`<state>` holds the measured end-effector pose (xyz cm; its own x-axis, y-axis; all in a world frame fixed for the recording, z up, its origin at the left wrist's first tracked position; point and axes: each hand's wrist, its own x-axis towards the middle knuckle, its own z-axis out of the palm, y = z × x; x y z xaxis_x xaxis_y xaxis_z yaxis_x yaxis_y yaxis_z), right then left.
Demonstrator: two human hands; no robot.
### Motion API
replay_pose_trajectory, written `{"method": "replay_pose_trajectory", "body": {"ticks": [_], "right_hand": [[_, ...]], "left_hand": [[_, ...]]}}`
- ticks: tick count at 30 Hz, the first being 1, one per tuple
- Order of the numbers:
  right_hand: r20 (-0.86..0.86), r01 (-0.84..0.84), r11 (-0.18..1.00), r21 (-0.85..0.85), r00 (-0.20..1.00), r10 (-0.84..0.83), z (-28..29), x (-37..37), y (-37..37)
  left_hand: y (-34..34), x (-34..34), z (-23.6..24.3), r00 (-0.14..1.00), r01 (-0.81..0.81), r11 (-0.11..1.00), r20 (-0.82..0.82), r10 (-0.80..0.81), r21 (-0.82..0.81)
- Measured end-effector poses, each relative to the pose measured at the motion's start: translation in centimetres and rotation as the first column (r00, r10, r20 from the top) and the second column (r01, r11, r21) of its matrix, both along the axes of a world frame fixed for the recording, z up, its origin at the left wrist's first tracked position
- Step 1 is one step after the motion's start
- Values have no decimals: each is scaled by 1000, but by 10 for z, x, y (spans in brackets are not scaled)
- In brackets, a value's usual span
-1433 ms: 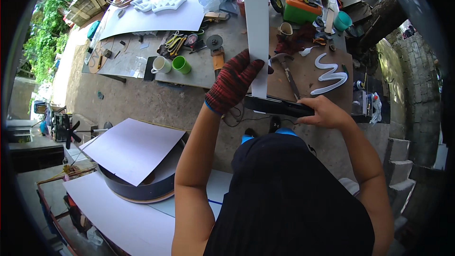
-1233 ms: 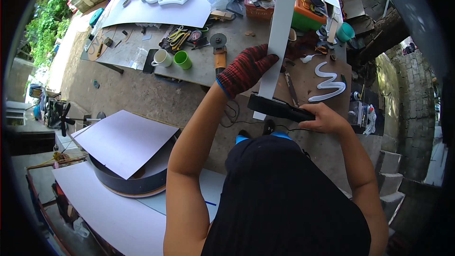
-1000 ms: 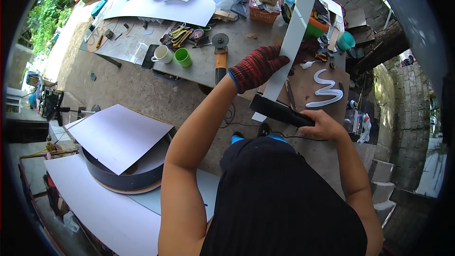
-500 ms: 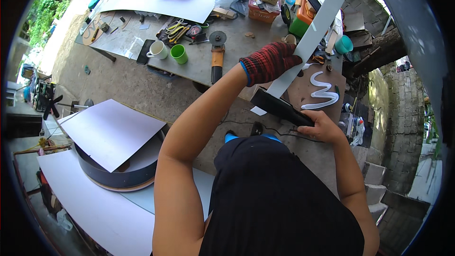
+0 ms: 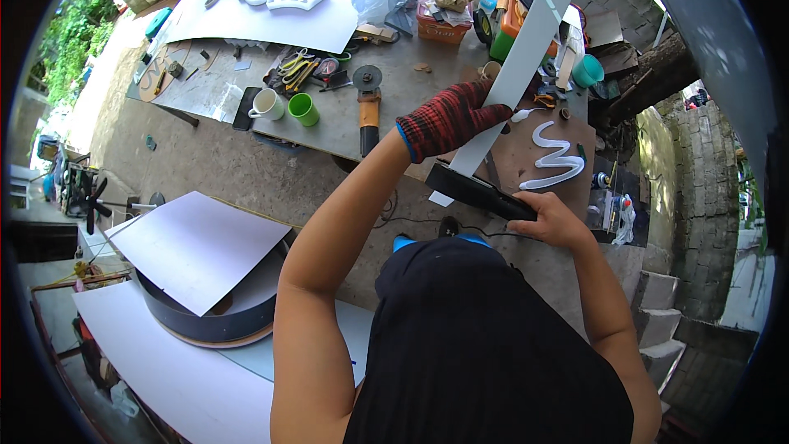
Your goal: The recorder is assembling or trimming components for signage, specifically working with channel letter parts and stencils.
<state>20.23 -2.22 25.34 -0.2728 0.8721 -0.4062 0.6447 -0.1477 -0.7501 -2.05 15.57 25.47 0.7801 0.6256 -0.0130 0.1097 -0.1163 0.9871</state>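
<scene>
Well, left hand: it wears a red-and-black glove and pinches the white strip with thumb and fingers. The glove may be there to guard the skin.
White strip: it is up in the air by the near edge of the table. It leans, with its long part going up to the right. Maybe it is held up so both faces can be reached.
Black tool: its far end lies across the low part of the strip, and a small bit pokes out below. I cannot tell how hard it squeezes.
Right hand: bare, it wraps around the handle of the tool, likely to hold it steady.
Grinder: it lies on the table with no hand on it, perhaps put aside to leave room.
White curvy shape: it lies flat on a brown board, near the right hand but not touching it.
</scene>
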Motion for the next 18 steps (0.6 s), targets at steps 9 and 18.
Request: {"method": "replay_pose_trajectory", "body": {"ticks": [9,18], "right_hand": [[40,39,997,63,998,-42,-4,-5,-7],[30,67,991,118,997,-71,-8,-11,-15]], "left_hand": [[-26,-19,6,968,-83,992,231,102,-93],[-52,-48,-9,945,-221,972,228,233,-79]]}}
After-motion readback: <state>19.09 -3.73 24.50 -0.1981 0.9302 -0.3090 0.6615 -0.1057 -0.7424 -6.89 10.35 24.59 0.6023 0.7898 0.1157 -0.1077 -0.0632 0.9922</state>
